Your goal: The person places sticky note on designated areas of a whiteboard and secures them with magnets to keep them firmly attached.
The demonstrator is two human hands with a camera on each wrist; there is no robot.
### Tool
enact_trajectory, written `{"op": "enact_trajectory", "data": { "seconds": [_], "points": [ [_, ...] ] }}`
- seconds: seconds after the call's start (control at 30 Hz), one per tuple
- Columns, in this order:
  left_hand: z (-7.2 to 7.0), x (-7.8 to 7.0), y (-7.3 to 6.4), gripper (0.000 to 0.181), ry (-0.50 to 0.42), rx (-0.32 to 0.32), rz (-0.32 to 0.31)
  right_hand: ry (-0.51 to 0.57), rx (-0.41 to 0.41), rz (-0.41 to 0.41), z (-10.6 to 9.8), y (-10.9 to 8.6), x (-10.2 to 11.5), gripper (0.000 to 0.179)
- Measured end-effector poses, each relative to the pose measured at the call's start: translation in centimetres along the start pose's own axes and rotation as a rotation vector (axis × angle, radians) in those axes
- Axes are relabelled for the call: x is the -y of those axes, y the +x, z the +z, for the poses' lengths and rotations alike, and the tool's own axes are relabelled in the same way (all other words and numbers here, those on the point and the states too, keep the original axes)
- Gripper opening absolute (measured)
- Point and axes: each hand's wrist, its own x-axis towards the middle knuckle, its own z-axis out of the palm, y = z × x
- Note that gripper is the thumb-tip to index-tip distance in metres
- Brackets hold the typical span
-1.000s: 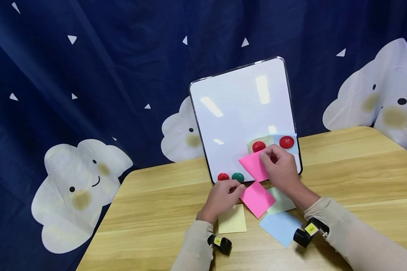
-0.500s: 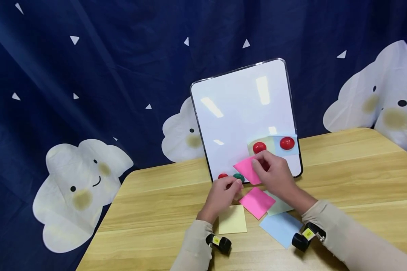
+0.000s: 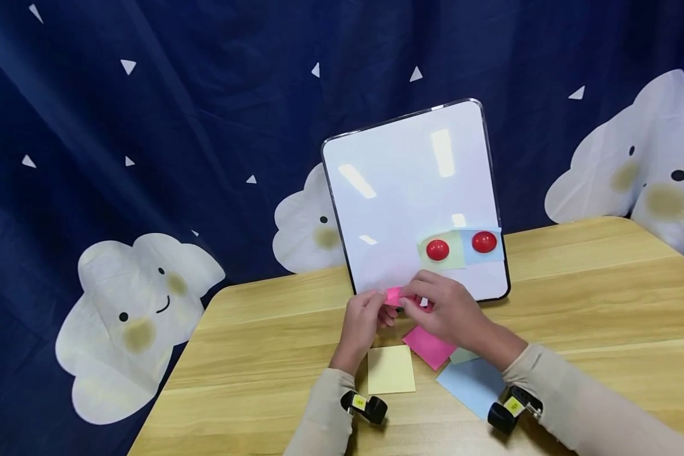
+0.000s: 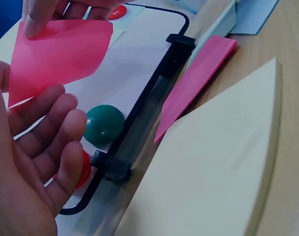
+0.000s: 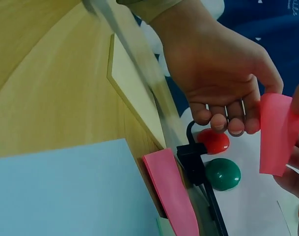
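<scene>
Both hands hold one loose pink sticky note (image 3: 393,296) in front of the whiteboard's (image 3: 399,202) lower edge. My left hand (image 3: 360,326) pinches its left edge between thumb and forefinger, the other fingers loosely bent. At the opposite side, my right hand (image 3: 450,310) grips the note with thumb and fingers. The right wrist view shows the note (image 5: 276,135) stretched between the two hands. Below them on the table lies a pink sticky-note pad (image 3: 429,348). A green magnet (image 4: 105,125) and a red magnet (image 5: 213,141) sit at the board's bottom, mostly hidden in the head view.
A red magnet (image 3: 437,250) sits on a pale green note (image 3: 456,258), another red magnet (image 3: 484,242) on a blue note (image 3: 493,256), both on the board. Yellow (image 3: 391,370), blue (image 3: 470,383) and pale green (image 3: 462,356) sticky-note pads lie on the wooden table (image 3: 251,354).
My right hand has moved left and down with the pink note to my left hand, which now grips its other edge. The red magnet on the green note has come into full view.
</scene>
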Motion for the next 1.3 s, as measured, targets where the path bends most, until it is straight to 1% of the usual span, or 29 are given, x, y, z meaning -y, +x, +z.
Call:
{"op": "enact_trajectory", "data": {
  "seconds": [0.17,0.2,0.37,0.43,0.53,0.63,0.67,0.73,0.87,0.9,0.97,1.07,1.17,1.3],
  "points": [
    [-0.1,-0.1,0.0,0.035,-0.001,-0.068,-0.014,-0.001,0.043,0.013,0.1,-0.2,0.2,0.010],
    [-0.1,-0.1,0.0,0.033,0.001,-0.078,-0.013,-0.006,0.048,0.018,0.2,-0.2,0.3,0.008],
    [-0.2,0.2,0.1,0.027,0.001,-0.099,0.001,-0.011,0.075,0.029,0.3,-0.3,0.2,0.010],
    [-0.2,0.3,0.1,0.027,0.010,-0.120,0.002,-0.007,0.080,0.029,0.4,-0.4,0.1,0.011],
    [-0.4,0.3,0.1,0.028,0.022,-0.181,0.006,-0.010,0.077,0.045,0.4,-0.4,0.1,0.011],
    [-0.7,0.3,0.1,0.029,0.004,-0.247,0.018,-0.027,0.084,0.101,0.3,-0.3,0.2,0.010],
    [-0.8,0.3,0.2,0.030,-0.001,-0.261,0.021,-0.031,0.099,0.133,0.3,-0.3,0.2,0.010],
    [-1.0,0.4,0.2,0.029,-0.008,-0.283,0.025,-0.033,0.156,0.224,0.2,-0.3,0.2,0.011],
    [-1.5,0.4,0.3,0.027,-0.002,-0.309,0.021,-0.042,0.342,0.423,0.2,-0.1,0.4,0.025],
    [-1.6,0.4,0.4,0.027,-0.005,-0.313,0.022,-0.049,0.384,0.462,0.2,0.0,0.4,0.029],
    [-1.8,0.3,0.4,0.027,-0.016,-0.314,0.028,-0.077,0.442,0.509,0.1,0.2,0.4,0.036],
    [-1.8,0.1,0.6,0.028,-0.025,-0.305,0.038,-0.130,0.471,0.532,-0.3,0.5,0.2,0.039],
    [-1.7,-0.1,0.6,0.029,-0.009,-0.306,0.042,-0.186,0.486,0.520,-0.3,0.8,0.0,0.038],
    [-1.8,-0.1,0.6,0.028,0.043,-0.361,0.036,-0.225,0.501,0.489,0.3,1.2,0.1,0.038]
  ]
}}
